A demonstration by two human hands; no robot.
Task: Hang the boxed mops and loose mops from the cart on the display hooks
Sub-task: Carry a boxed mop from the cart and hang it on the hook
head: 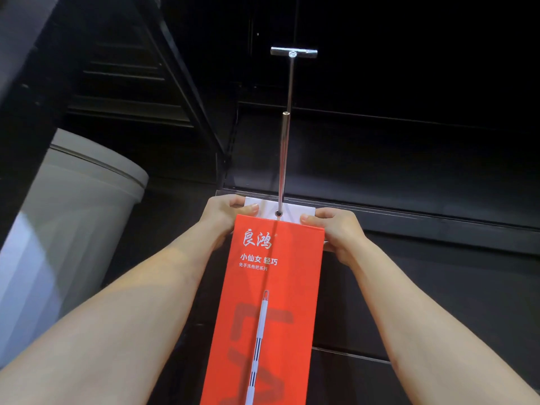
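While red boxed mop point(271, 287) sits at near end of display hook point(285, 159), rod through hole in its white tab point(295, 210), your left hand point(223, 217) and right hand point(336, 229) pinch tab's corners, likely to steady hole for sliding. Dark shelving point(409, 223) behind.

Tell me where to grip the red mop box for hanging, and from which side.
Grip the red mop box at its top, by the two outer corners of the white hang tab, left hand from the left edge and right hand from the right. The hole sits mid-tab with the hook rod in it, so the centre should stay free.
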